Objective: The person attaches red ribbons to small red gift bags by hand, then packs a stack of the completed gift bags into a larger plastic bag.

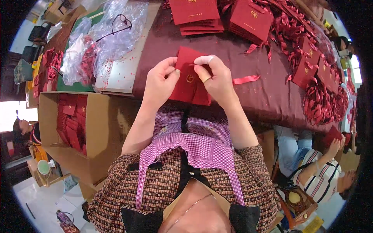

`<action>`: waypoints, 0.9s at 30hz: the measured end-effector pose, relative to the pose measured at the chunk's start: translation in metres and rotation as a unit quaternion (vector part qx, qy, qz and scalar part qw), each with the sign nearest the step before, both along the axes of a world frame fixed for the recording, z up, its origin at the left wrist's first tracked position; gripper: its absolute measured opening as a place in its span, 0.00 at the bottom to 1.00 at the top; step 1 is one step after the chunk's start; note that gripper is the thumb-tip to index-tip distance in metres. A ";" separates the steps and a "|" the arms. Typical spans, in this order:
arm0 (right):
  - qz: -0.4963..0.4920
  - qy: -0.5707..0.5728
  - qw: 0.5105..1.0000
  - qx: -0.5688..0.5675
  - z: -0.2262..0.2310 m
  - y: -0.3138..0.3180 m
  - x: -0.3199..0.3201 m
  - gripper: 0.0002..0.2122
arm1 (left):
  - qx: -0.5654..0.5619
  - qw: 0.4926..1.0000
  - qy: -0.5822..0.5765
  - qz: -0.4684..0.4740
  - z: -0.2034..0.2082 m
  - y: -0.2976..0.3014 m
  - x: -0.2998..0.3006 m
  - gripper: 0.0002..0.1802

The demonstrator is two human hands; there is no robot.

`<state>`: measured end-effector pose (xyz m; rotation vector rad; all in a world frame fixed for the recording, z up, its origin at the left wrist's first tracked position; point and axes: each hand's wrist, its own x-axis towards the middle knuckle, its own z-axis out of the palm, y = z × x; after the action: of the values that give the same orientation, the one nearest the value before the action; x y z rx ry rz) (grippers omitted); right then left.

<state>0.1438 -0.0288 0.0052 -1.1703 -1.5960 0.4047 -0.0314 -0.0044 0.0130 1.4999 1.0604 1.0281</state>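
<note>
Left hand curled up small, with thumb and first finger pinching the left edge of a red paper bag. Other left fingers folded in toward the palm. Right hand curled too, with thumb and first finger close to each other over the front of the red paper bag, near a thin little bit sticking out. Too small to tell if pinched tight or just touched. On the right thumb, a yellow band; on a right finger, a pale band.

In the middle, between both hands, at the near edge of a table with a dark red cloth, the red paper bag. Flat-looking, a bit tilted, with fold lines and a shiny gold mark on the front. Just to the right of the right hand, a red ribbon on the cloth.

Behind the right hand, part of the red paper bag, hidden from sight. Hidden there as well, the near end of the red ribbon, so no way to tell if joined to the bag. At the top, a stack of red bags, cut off by the edge. At the far right, a heap of ribbons, all tangled and hard to make out one by one.
</note>
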 end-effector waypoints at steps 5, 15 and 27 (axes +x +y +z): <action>-0.043 -0.089 0.994 0.051 0.006 0.001 -0.009 0.06 | 0.038 0.999 0.018 0.013 -0.003 -0.008 0.001 0.16; -0.051 -0.113 0.991 0.045 0.011 -0.003 -0.010 0.04 | 0.043 0.998 0.055 -0.005 0.001 -0.012 0.003 0.17; -0.029 -0.256 0.963 0.084 0.032 -0.003 -0.006 0.04 | 0.259 0.956 0.138 0.014 0.013 -0.021 0.019 0.16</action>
<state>0.1383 -0.0322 0.0371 -1.2485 -1.9870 -0.0853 -0.0129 -0.0257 0.0256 2.1069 1.0498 1.2006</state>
